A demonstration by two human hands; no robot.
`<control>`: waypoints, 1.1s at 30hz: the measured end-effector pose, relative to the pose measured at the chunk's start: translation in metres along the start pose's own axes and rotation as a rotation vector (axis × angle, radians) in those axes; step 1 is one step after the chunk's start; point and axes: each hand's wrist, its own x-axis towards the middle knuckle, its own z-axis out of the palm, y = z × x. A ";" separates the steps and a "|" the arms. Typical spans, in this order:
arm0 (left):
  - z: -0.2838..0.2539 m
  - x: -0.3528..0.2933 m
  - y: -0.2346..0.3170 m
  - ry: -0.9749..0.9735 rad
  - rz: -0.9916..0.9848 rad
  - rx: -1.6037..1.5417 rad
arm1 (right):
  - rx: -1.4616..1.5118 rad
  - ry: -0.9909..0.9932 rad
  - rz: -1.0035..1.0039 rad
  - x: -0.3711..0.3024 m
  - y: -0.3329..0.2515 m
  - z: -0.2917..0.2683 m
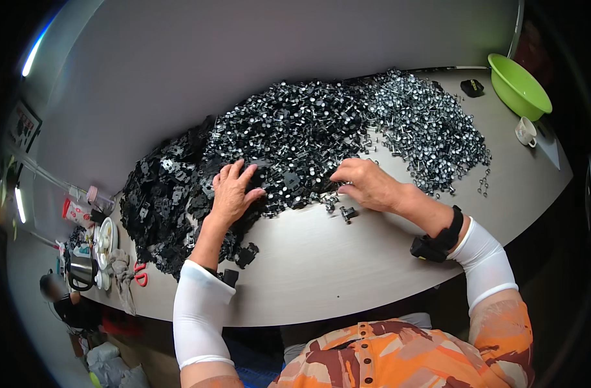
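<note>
A large heap of small black plastic parts mixed with shiny metal pins [295, 123] covers the middle of the table. My left hand [232, 193] rests at its left front side, fingers spread and nothing seen in them. At the heap's front edge, my right hand [372, 185] has thumb and fingertips pinched together; what they hold is too small to make out. Beside those fingertips lie a few loose assembled pieces [348, 213]. Flat black clips [156, 207] are piled left of my left hand. Bare silver pins [425, 123] make a separate pile beyond my right hand.
A green basin [520, 87], a white cup [526, 132] and a small black object [472, 88] stand at the far right. Red-handled scissors [141, 275], a cloth [122, 278], dishes [106, 239] and a kettle [82, 273] sit at the left. Another person [69, 304] is in the left background.
</note>
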 end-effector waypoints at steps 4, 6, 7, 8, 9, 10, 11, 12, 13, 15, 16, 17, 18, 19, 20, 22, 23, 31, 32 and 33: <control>0.000 -0.019 -0.012 0.012 -0.045 -0.038 | -0.008 0.158 -0.021 -0.016 0.015 -0.011; -0.008 -0.028 -0.004 0.003 -0.051 0.043 | -0.129 0.132 0.037 -0.017 0.030 -0.020; -0.010 -0.025 0.000 -0.001 -0.049 0.039 | -0.127 0.130 0.042 -0.019 0.031 -0.021; -0.011 -0.018 0.004 0.077 0.014 -0.003 | -0.241 0.099 0.065 -0.021 0.029 -0.023; -0.013 -0.009 0.010 0.156 0.079 -0.048 | -0.357 0.068 0.091 -0.021 0.025 -0.024; -0.014 0.004 0.023 0.152 0.119 -0.156 | -0.295 -0.109 0.183 -0.019 0.026 -0.021; -0.016 0.018 0.038 0.124 0.181 -0.235 | -0.240 -0.145 0.174 -0.020 0.029 -0.014; -0.007 0.028 0.046 0.088 0.203 -0.247 | -0.270 -0.170 0.189 -0.021 0.027 -0.008; 0.003 0.036 0.052 0.054 0.232 -0.261 | -0.304 -0.190 0.209 -0.023 0.026 -0.006; 0.019 0.040 0.061 -0.026 0.206 -0.254 | -0.309 -0.192 0.228 -0.033 0.029 -0.005; 0.026 0.040 0.059 0.011 0.247 -0.234 | -0.312 -0.184 0.237 -0.039 0.030 -0.006; 0.030 0.039 0.056 0.007 0.255 -0.249 | -0.316 -0.190 0.253 -0.045 0.030 -0.007; 0.029 0.036 0.058 -0.016 0.256 -0.301 | -0.327 -0.193 0.200 -0.053 0.027 -0.010; 0.028 0.033 0.060 -0.039 0.255 -0.353 | -0.337 -0.196 0.144 -0.061 0.025 -0.010; 0.031 0.031 0.061 -0.028 0.274 -0.295 | -0.392 -0.211 0.123 -0.066 0.024 -0.003; 0.028 0.025 0.066 -0.009 0.298 -0.294 | -0.418 -0.161 0.117 -0.062 0.023 0.005; 0.023 0.021 0.070 -0.016 0.294 -0.285 | -0.422 -0.143 0.113 -0.055 0.027 0.010; -0.001 -0.005 0.076 0.162 0.305 -0.214 | -0.525 -0.131 0.061 -0.035 0.021 -0.001; -0.014 -0.004 0.079 0.263 0.313 -0.231 | -0.508 -0.105 0.038 -0.035 0.014 -0.019; -0.037 -0.005 0.086 0.357 0.319 -0.241 | -0.503 -0.037 0.000 -0.035 -0.004 -0.038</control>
